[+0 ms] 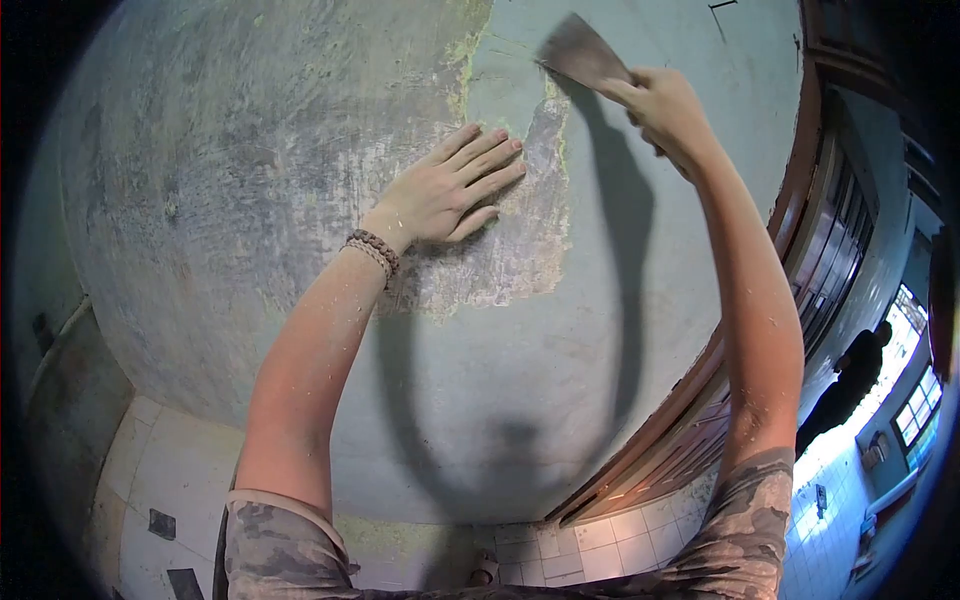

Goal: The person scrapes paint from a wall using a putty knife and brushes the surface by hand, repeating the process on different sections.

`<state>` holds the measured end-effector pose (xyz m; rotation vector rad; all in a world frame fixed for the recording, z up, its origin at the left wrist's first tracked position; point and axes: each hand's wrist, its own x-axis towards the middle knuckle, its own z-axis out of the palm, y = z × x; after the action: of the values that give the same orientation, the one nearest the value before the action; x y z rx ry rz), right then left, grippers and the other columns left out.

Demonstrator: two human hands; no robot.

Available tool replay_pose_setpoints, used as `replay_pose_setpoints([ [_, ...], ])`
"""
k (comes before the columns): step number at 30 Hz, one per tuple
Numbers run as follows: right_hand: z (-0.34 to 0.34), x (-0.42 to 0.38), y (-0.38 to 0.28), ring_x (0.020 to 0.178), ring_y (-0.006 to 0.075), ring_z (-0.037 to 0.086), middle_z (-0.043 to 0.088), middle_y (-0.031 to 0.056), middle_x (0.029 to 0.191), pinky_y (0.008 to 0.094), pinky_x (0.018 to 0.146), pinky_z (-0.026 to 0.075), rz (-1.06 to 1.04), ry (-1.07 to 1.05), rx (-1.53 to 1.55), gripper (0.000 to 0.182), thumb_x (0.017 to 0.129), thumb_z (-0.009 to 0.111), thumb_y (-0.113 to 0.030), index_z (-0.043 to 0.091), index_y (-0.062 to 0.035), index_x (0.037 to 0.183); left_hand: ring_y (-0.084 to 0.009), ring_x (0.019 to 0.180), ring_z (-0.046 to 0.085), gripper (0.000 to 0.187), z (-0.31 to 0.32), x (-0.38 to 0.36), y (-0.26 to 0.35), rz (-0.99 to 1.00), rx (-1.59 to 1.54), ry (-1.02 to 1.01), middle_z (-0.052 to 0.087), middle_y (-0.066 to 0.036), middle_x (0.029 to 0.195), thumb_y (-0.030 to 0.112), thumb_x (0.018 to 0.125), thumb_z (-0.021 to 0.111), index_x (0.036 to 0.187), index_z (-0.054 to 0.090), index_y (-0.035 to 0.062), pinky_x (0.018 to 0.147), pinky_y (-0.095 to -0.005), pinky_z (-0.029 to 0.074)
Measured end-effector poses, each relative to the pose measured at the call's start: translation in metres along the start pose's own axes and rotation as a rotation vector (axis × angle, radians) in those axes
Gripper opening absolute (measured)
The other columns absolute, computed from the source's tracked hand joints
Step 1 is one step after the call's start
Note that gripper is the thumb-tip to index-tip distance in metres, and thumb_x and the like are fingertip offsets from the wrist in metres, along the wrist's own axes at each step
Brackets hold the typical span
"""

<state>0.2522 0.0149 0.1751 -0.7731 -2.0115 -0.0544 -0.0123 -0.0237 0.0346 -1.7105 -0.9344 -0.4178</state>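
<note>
My left hand (pixel 452 190) lies flat on the wall, fingers stretched out, over a bare grey patch where the paint is gone. A braided bracelet (pixel 374 254) circles that wrist. In my right hand (pixel 665 115), higher and to the right, is a paint scraper (pixel 583 55) with a broad, dull metal blade. Its blade is at the pale green painted wall (pixel 690 230), close to the ragged paint edge; whether it touches cannot be made out. My fingers cover most of the handle.
A wooden door frame (pixel 790 215) with a slatted door (pixel 838 240) borders the wall on the right. Beyond it, a person in dark clothing (pixel 850 380) stands near bright windows. Tiled floor (pixel 180 470) with dark flat pieces (pixel 162 523) lies below. A nail (pixel 718 8) sticks out at the top.
</note>
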Motion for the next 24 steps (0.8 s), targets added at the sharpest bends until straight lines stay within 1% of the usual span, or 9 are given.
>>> replay_pose_setpoints([
  [2, 0.020, 0.019, -0.016, 0.045, 0.0066, 0.042, 0.048, -0.0014, 0.059, 0.0265, 0.038, 0.034, -0.045, 0.003, 0.006, 0.040, 0.089, 0.070, -0.043, 0.066, -0.0036, 0.080, -0.0244, 0.150, 0.026, 0.059, 0.000, 0.001, 0.002, 0.007, -0.011, 0.007, 0.032, -0.006, 0.161, 0.039, 0.101, 0.047, 0.155, 0.035, 0.0179, 0.127, -0.0445, 0.016],
  [4, 0.031, 0.033, -0.022, 0.054, 0.0214, 0.066, 0.064, 0.0107, 0.064, 0.0384, 0.046, 0.053, -0.221, 0.032, -0.083, 0.049, 0.086, 0.067, -0.047, 0.074, 0.0005, 0.095, -0.0248, 0.150, 0.026, 0.059, -0.001, 0.000, 0.001, 0.008, -0.019, 0.014, 0.032, -0.007, 0.161, 0.039, 0.101, 0.048, 0.154, 0.035, 0.0177, 0.127, -0.0446, 0.016],
  [7, 0.009, 0.022, -0.012, 0.053, 0.0235, 0.065, 0.065, 0.0126, 0.067, 0.0381, 0.045, 0.052, -0.183, -0.020, -0.079, 0.048, 0.086, 0.068, -0.045, 0.073, 0.0017, 0.094, -0.0256, 0.150, 0.026, 0.059, 0.000, 0.000, 0.003, 0.027, -0.030, 0.006, 0.032, -0.007, 0.161, 0.038, 0.100, 0.049, 0.154, 0.036, 0.0172, 0.127, -0.0448, 0.017],
  [8, 0.001, 0.014, 0.000, 0.053, 0.0235, 0.065, 0.065, 0.0126, 0.067, 0.0381, 0.045, 0.052, -0.181, -0.019, -0.077, 0.048, 0.086, 0.068, -0.045, 0.073, 0.0017, 0.094, -0.0259, 0.150, 0.026, 0.060, 0.000, -0.003, 0.003, 0.037, -0.032, -0.008, 0.032, -0.008, 0.161, 0.038, 0.099, 0.050, 0.154, 0.036, 0.0171, 0.127, -0.0449, 0.017],
  [10, -0.012, 0.006, 0.020, 0.045, 0.0084, 0.044, 0.050, 0.0000, 0.059, 0.0272, 0.038, 0.037, 0.055, -0.057, 0.017, 0.042, 0.089, 0.069, -0.043, 0.068, -0.0009, 0.086, -0.0257, 0.149, 0.027, 0.060, 0.001, -0.003, 0.004, 0.031, -0.029, -0.010, 0.032, -0.008, 0.160, 0.038, 0.099, 0.050, 0.154, 0.036, 0.0169, 0.127, -0.0448, 0.017],
  [11, -0.009, 0.009, 0.020, 0.055, 0.0287, 0.067, 0.067, 0.0159, 0.069, 0.0393, 0.048, 0.054, 0.075, -0.035, -0.064, 0.046, 0.087, 0.067, -0.043, 0.071, 0.0020, 0.096, -0.0256, 0.149, 0.027, 0.060, 0.001, -0.001, 0.004, 0.033, -0.031, -0.014, 0.033, -0.008, 0.160, 0.037, 0.099, 0.050, 0.153, 0.036, 0.0167, 0.127, -0.0446, 0.017],
  [15, 0.032, 0.031, -0.029, 0.054, 0.0271, 0.067, 0.068, 0.0165, 0.071, 0.0388, 0.048, 0.054, -0.186, -0.019, -0.079, 0.047, 0.088, 0.066, -0.044, 0.071, 0.0019, 0.097, -0.0248, 0.150, 0.025, 0.059, 0.002, -0.002, 0.003, 0.037, -0.037, 0.018, 0.033, -0.008, 0.160, 0.037, 0.099, 0.049, 0.152, 0.038, 0.0142, 0.127, -0.0438, 0.015],
  [21, -0.009, 0.012, 0.010, 0.047, 0.0183, 0.058, 0.059, 0.0093, 0.061, 0.0360, 0.044, 0.050, 0.062, -0.075, -0.048, 0.047, 0.086, 0.068, -0.047, 0.074, -0.0013, 0.094, -0.0245, 0.149, 0.028, 0.059, 0.004, -0.006, 0.001, 0.012, -0.072, 0.044, 0.034, -0.008, 0.160, 0.035, 0.098, 0.051, 0.152, 0.038, 0.0167, 0.127, -0.0442, 0.017],
  [24, 0.003, 0.017, -0.006, 0.046, 0.0153, 0.053, 0.055, 0.0065, 0.059, 0.0351, 0.042, 0.048, -0.080, -0.081, -0.041, 0.046, 0.085, 0.069, -0.047, 0.075, -0.0022, 0.095, -0.0250, 0.149, 0.029, 0.059, 0.005, -0.005, 0.003, 0.008, -0.050, 0.056, 0.035, -0.008, 0.159, 0.034, 0.097, 0.052, 0.151, 0.040, 0.0164, 0.127, -0.0441, 0.018],
])
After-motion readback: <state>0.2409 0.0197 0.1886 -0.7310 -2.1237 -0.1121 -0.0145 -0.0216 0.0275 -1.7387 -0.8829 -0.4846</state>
